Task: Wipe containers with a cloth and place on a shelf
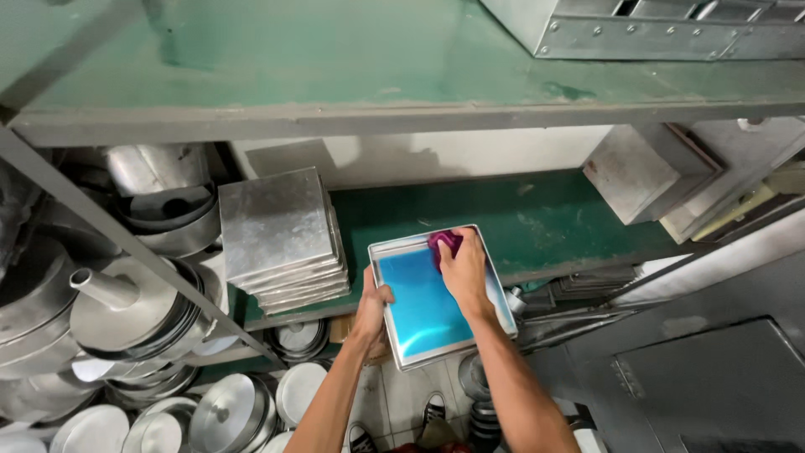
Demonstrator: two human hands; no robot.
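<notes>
Head cam: our left hand [373, 306] grips the square metal tray [442, 295] by its left edge, above the green shelf [537, 222]. Right hand [464, 270] presses what's probably a purple cloth [444, 242] into the far corner, fingers curled. Best keep the tray steady.

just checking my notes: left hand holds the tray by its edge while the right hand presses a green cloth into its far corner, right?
Not quite: the cloth is purple, not green. The head view shows the left hand holding the tray by its edge while the right hand presses the cloth into its far corner.
</notes>
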